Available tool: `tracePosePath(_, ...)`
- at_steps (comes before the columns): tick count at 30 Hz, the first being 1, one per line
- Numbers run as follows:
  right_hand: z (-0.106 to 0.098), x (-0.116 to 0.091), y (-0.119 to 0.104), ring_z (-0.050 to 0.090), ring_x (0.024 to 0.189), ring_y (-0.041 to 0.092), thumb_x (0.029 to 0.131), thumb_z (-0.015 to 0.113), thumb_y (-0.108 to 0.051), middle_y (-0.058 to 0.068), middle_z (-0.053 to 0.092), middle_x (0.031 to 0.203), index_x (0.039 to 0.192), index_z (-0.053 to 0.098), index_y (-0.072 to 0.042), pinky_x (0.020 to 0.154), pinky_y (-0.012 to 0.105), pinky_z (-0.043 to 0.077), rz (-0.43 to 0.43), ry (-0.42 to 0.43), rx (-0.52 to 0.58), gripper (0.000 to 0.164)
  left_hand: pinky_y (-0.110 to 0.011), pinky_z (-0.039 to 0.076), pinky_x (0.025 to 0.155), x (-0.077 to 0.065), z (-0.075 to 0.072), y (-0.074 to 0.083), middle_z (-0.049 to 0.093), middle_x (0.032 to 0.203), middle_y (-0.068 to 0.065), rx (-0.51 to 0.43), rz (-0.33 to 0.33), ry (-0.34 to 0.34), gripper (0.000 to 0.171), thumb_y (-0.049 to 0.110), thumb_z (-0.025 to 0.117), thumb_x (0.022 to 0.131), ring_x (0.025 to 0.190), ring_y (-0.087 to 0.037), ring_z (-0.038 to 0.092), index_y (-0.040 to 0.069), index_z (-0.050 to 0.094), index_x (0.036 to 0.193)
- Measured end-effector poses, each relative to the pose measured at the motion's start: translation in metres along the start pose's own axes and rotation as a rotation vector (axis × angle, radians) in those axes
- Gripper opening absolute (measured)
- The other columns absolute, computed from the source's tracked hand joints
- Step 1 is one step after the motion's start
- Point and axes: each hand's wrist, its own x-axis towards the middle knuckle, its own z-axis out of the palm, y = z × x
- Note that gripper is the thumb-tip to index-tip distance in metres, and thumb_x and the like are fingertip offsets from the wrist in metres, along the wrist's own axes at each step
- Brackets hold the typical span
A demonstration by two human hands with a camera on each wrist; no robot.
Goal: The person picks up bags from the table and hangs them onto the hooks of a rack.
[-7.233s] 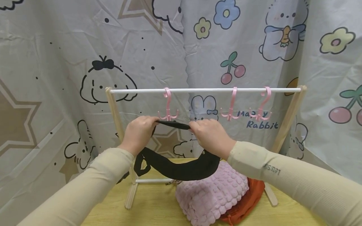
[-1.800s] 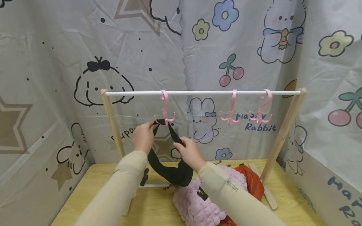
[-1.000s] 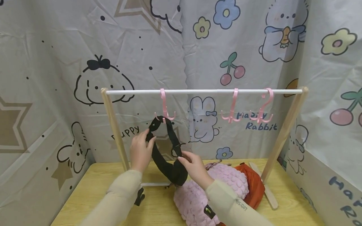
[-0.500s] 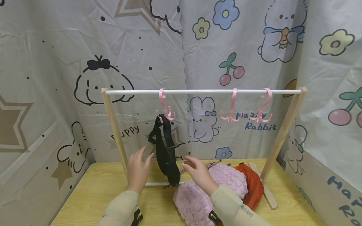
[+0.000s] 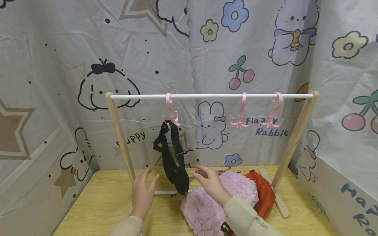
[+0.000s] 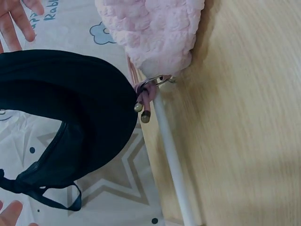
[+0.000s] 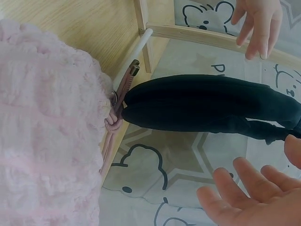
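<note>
A black crescent-shaped fabric bag point(image 5: 172, 160) with a strap hangs by that strap from the leftmost pink hook point(image 5: 169, 109). Its lower end hangs just above the table, near the pink bag. My left hand point(image 5: 143, 193) is to the left of the black bag, fingers spread and touching nothing. On the other side my right hand point(image 5: 213, 183) stands apart from it, fingers loosely bent, in front of the pink puffy bag point(image 5: 203, 213). In the right wrist view the right hand's fingers point(image 7: 254, 181) lie relaxed beside the black bag point(image 7: 207, 103).
A wooden rack with a white top bar point(image 5: 206, 96) carries two more pink hooks, a middle one point(image 5: 242, 113) and a right one point(image 5: 274, 113). An orange-red bag point(image 5: 265, 196) lies behind the pink one on the yellow wood table point(image 5: 97, 200). Printed curtains surround the table.
Earlier both hands held the bag's strap stretched, then brought it onto the left hook. They have since let go and drawn back downward; the hook has turned and the bag hangs narrower.
</note>
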Motion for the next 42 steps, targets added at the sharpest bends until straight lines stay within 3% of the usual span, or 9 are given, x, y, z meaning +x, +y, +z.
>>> tracePosePath(8, -0.002, -0.003, 0.002, 0.060, 0.119, 0.045, 0.100, 0.059, -0.006, 0.034, 0.062, 0.125, 0.133, 0.053, 0.017, 0.101, 0.052, 0.050, 0.000, 0.000, 0.016, 0.041, -0.062, 0.031, 0.113, -0.009, 0.003, -0.003, 0.057, 0.136, -0.027, -0.006, -0.024, -0.009, 0.044, 0.014, 0.065, 0.097, 0.134, -0.048, 0.043, -0.008, 0.055, 0.133)
tracePosePath(17, -0.005, -0.006, 0.004, 0.060, 0.118, 0.046, 0.099, 0.060, -0.005, 0.034, 0.062, 0.124, 0.131, 0.054, 0.017, 0.099, 0.051, 0.052, 0.001, 0.011, 0.005, 0.039, -0.062, 0.029, 0.114, -0.018, 0.006, -0.007, 0.052, 0.141, -0.030, -0.101, -0.067, 0.023, 0.046, 0.013, 0.065, 0.097, 0.136, -0.049, 0.040, -0.010, 0.053, 0.135)
tracePosePath(26, -0.010, -0.008, 0.007, 0.062, 0.115, 0.045, 0.099, 0.060, -0.006, 0.033, 0.064, 0.121, 0.131, 0.054, 0.016, 0.097, 0.052, 0.052, 0.014, 0.018, -0.022, 0.040, -0.060, 0.035, 0.111, -0.031, 0.017, -0.011, 0.052, 0.141, -0.031, -0.137, -0.139, -0.005, 0.051, 0.012, 0.066, 0.096, 0.132, -0.048, 0.046, -0.010, 0.049, 0.139)
tracePosePath(31, -0.011, -0.010, 0.009, 0.062, 0.116, 0.044, 0.099, 0.061, -0.007, 0.032, 0.064, 0.123, 0.132, 0.054, 0.016, 0.097, 0.051, 0.052, 0.034, 0.022, -0.013, 0.041, -0.061, 0.035, 0.111, -0.040, 0.025, -0.014, 0.047, 0.144, -0.033, -0.173, -0.210, -0.062, 0.054, 0.015, 0.065, 0.098, 0.135, -0.050, 0.042, -0.013, 0.045, 0.140)
tracePosePath(42, -0.012, -0.012, 0.011, 0.060, 0.118, 0.045, 0.099, 0.061, -0.011, 0.031, 0.063, 0.126, 0.134, 0.053, 0.014, 0.098, 0.052, 0.051, 0.066, 0.018, -0.027, 0.043, -0.062, 0.036, 0.110, -0.049, 0.029, -0.014, 0.044, 0.145, -0.035, -0.178, -0.261, -0.127, 0.057, 0.015, 0.063, 0.099, 0.135, -0.052, 0.040, -0.014, 0.040, 0.142)
